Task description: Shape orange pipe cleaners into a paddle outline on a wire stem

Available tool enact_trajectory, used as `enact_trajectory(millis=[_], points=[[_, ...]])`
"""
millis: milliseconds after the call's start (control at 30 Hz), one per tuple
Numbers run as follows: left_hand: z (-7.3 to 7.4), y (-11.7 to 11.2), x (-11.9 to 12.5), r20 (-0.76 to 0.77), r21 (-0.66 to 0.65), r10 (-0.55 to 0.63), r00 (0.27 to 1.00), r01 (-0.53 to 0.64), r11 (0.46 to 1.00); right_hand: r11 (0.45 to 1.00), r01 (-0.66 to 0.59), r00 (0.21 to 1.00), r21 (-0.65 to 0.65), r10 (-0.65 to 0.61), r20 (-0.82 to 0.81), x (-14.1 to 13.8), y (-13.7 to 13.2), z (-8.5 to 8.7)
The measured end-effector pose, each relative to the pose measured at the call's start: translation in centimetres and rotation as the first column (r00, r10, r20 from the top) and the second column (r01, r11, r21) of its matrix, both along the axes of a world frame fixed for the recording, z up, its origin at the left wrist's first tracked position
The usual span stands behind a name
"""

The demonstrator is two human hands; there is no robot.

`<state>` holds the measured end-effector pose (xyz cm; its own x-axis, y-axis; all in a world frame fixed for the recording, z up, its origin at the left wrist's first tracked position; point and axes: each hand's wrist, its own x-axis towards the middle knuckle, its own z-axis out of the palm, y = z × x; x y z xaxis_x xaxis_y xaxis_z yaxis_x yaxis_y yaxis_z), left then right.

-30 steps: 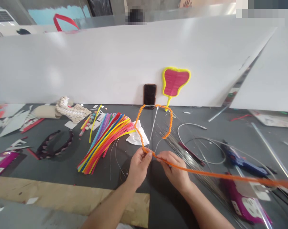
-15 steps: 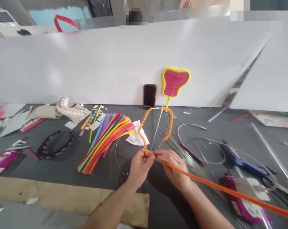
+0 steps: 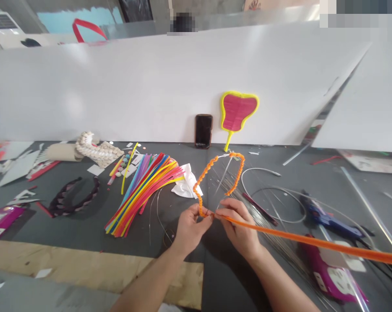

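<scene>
Between my hands stands a wire loop wound with orange pipe cleaner, with bare wire showing at its top and lower right. My left hand pinches the loop's lower end, fingers closed. Beside it, my right hand is closed on a long orange pipe cleaner that runs from the loop off to the right edge. The fingertips of both hands almost meet. Behind the loop, a pink fan shape with a yellow fuzzy border leans on the white board.
Left of my hands lies a bundle of coloured pipe cleaners, near a dark braided band. A phone leans on the white board. To the right are loose wires, a blue glue gun and a purple power strip.
The orange-wound loop has shifted a little right and down and tilted. My right hand has turned slightly, and the pipe cleaner's far end has swung upward at the right.
</scene>
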<state>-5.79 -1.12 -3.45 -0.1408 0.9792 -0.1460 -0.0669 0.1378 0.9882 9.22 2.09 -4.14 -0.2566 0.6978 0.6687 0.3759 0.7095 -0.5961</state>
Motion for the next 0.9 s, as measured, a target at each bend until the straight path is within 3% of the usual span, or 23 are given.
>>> enact_trajectory(millis=[367, 567, 733, 833, 900], points=[[0.4, -0.1, 0.4, 0.064, -0.004, -0.053, 0.997, 0.053, 0.999, 0.979, 0.104, 0.988, -0.173, -0.122, -0.092, -0.5, -0.4, 0.2], [0.0, -0.2, 0.2, 0.095, 0.004, -0.060, 0.994, 0.060, 0.998, 0.998, 0.022, 0.992, -0.050, -0.016, 0.125, 0.0, 0.0, 0.4], [0.1, -0.1, 0.3, 0.154, -0.038, -0.052, 0.987, 0.059, 0.998, 0.995, -0.094, 0.972, -0.039, 0.100, 0.213, 0.4, 0.5, 0.9], [0.2, 0.0, 0.3, 0.243, -0.094, 0.004, 0.970, 0.020, 0.995, 0.993, -0.116, 0.984, -0.021, 0.118, 0.133, 0.6, 0.3, 0.8], [0.3, 0.1, 0.2, 0.299, -0.119, 0.038, 0.953, -0.002, 0.993, 0.997, -0.065, 0.997, -0.052, 0.063, -0.039, 0.6, 0.0, 0.6]])
